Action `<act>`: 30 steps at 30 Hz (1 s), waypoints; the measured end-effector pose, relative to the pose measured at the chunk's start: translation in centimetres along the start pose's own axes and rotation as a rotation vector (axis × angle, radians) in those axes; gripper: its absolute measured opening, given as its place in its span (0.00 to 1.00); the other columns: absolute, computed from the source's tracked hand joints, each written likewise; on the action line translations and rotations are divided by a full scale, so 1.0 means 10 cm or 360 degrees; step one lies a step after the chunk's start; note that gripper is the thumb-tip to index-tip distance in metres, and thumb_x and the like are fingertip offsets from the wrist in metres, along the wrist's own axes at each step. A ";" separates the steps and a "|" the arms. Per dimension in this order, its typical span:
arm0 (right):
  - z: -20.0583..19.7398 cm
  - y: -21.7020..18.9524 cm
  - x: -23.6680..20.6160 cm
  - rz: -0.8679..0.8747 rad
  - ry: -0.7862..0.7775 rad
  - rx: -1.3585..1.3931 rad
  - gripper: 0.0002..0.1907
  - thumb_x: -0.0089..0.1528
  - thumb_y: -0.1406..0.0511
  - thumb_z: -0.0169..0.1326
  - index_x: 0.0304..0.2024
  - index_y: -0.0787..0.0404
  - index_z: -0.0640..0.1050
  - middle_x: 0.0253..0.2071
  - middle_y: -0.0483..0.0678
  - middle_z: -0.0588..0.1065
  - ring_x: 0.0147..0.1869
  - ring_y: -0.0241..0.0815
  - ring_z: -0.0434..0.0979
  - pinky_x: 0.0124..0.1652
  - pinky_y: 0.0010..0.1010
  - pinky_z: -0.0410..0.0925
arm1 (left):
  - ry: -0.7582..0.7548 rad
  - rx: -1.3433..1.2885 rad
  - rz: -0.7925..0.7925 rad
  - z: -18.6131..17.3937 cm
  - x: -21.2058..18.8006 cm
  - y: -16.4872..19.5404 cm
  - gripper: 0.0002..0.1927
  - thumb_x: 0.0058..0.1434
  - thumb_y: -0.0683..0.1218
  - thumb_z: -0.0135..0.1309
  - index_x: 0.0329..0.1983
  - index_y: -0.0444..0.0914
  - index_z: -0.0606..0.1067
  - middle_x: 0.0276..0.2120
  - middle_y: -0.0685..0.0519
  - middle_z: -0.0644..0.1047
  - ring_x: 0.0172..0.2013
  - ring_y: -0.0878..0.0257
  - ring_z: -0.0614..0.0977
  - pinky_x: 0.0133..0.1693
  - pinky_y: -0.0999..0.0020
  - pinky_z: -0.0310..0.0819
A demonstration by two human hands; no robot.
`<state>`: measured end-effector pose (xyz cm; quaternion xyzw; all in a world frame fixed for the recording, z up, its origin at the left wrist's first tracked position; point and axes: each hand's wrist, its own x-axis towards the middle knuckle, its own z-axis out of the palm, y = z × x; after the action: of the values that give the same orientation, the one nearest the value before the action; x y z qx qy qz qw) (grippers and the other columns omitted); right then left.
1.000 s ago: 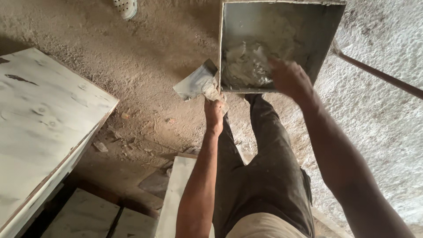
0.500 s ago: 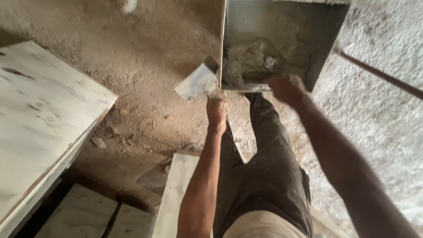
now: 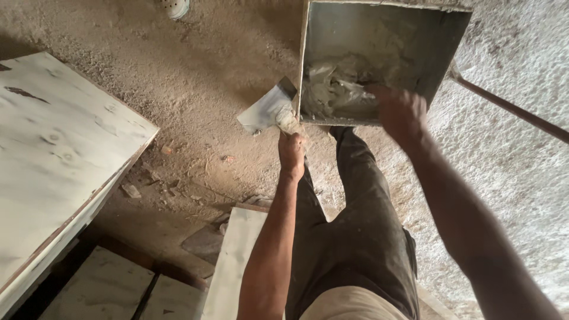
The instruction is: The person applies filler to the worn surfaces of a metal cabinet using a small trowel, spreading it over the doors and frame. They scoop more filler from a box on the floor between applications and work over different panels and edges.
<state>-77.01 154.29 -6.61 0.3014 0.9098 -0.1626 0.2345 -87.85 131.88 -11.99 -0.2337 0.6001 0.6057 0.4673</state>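
My left hand [image 3: 291,151] grips the handle of a flat grey metal plate [image 3: 265,110] smeared with mortar, held just left of a square metal box [image 3: 427,53]. The box holds a heap of wet grey mortar [image 3: 335,92] in its near left corner. My right hand [image 3: 400,112] reaches into the box at the heap's right side, closed around a trowel whose blade is mostly lost in the mortar. My dark trousers [image 3: 361,237] show below both arms.
A pale wooden board [image 3: 53,160] lies raised at the left, with planks [image 3: 234,266] and slabs below it. Sandy floor [image 3: 195,71] with rubble lies behind. A rough plastered surface [image 3: 521,178] fills the right, crossed by a thin rod [image 3: 510,106].
My right hand moved from the box's near edge, where the trowel blade showed, deeper into the mortar heap. My left hand and its plate stayed almost still.
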 end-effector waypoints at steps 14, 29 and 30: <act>0.03 0.08 0.11 -0.0014 -0.0271 -0.0003 0.20 0.65 0.66 0.50 0.55 0.39 0.83 0.39 0.47 0.82 0.39 0.48 0.84 0.36 0.45 0.76 | 0.0041 0.0195 0.0094 0.00 -0.05 -0.12 0.10 0.56 0.41 0.50 0.41 0.36 0.69 0.30 0.56 0.67 0.28 0.65 0.66 0.30 0.68 0.62; 0.07 -0.31 -0.08 0.0006 -0.0250 -0.0087 0.27 0.59 0.69 0.54 0.58 0.36 0.79 0.34 0.47 0.82 0.30 0.40 0.79 0.30 0.37 0.74 | 0.0058 0.0113 0.0040 0.05 -0.05 -0.05 0.11 0.56 0.38 0.48 0.43 0.35 0.69 0.31 0.55 0.68 0.29 0.66 0.69 0.30 0.70 0.67; 0.10 -0.35 -0.08 -0.0010 -0.0229 -0.0104 0.29 0.57 0.69 0.55 0.59 0.35 0.79 0.33 0.47 0.82 0.29 0.40 0.79 0.30 0.37 0.74 | 0.0053 0.0090 0.0019 0.05 -0.05 -0.05 0.13 0.55 0.38 0.48 0.44 0.36 0.69 0.31 0.55 0.68 0.28 0.66 0.68 0.29 0.70 0.66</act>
<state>-78.37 150.79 -6.50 0.2784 0.8963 -0.1547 0.3086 -87.11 132.16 -11.73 -0.2269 0.6261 0.5873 0.4600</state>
